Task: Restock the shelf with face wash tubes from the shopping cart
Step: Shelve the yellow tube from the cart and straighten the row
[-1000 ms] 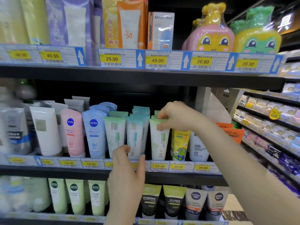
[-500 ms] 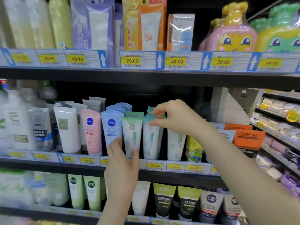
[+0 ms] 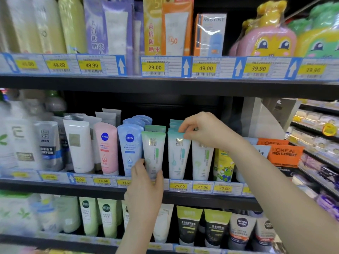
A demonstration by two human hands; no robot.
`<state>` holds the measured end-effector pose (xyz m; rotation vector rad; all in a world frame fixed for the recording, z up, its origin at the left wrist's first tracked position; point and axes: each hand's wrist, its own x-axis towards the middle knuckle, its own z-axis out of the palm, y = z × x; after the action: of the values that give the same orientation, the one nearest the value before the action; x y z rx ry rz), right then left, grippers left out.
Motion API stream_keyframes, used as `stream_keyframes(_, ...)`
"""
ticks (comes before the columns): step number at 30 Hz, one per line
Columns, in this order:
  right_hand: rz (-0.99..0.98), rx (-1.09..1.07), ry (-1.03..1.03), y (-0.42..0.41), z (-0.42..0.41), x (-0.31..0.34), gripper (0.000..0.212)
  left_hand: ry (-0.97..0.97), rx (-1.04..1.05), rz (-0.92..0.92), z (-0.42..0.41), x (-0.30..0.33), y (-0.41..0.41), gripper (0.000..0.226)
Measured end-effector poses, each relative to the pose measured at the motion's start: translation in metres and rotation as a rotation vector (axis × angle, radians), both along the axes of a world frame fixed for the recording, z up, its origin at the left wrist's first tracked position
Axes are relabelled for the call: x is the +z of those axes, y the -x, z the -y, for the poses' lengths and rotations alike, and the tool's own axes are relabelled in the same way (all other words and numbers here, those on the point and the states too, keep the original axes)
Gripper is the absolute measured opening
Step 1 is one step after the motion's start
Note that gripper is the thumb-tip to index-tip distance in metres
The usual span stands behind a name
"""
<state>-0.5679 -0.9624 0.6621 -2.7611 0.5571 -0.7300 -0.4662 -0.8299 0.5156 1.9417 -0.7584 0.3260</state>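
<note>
On the middle shelf [image 3: 201, 197] stand rows of white face wash tubes with green and teal tops. My left hand [image 3: 145, 187] holds the lower end of the front green-topped tube [image 3: 153, 149], thumb on its left side and fingers on its right. My right hand [image 3: 203, 131] reaches in from the right and pinches the crimped top of the teal-topped tube [image 3: 178, 154] beside it. A third tube [image 3: 201, 160] stands under my right palm. The shopping cart is out of view.
Blue and pink Nivea tubes [image 3: 130, 147] stand left of the green ones; a yellow frog tube [image 3: 223, 165] and orange L'Oreal boxes [image 3: 284, 154] are to the right. Sunscreen packs fill the shelf above, men's cleansers the shelf below. Another aisle shows at far right.
The view has swung left, so the shelf sits further right in frame. My right hand shifted from the rightmost white tube to the teal-topped one. My left hand rose onto the green-topped tube.
</note>
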Motion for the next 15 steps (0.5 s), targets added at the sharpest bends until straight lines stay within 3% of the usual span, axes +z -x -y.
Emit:
stream_keyframes(6,-0.001,0.005,-0.015,-0.001,0.000,0.001,0.017,0.131,-0.015,-0.014,-0.002,-0.003,0.004,0.048)
stream_keyframes(9,0.035,0.030,-0.040,0.003,-0.002,0.003,0.022,0.188,-0.039,0.092,-0.003,0.000,0.018,0.047)
stream_keyframes(15,0.153,-0.114,0.019,0.056,0.012,-0.003,0.038,0.029,-0.160,0.184,0.016,0.001,0.041,0.060)
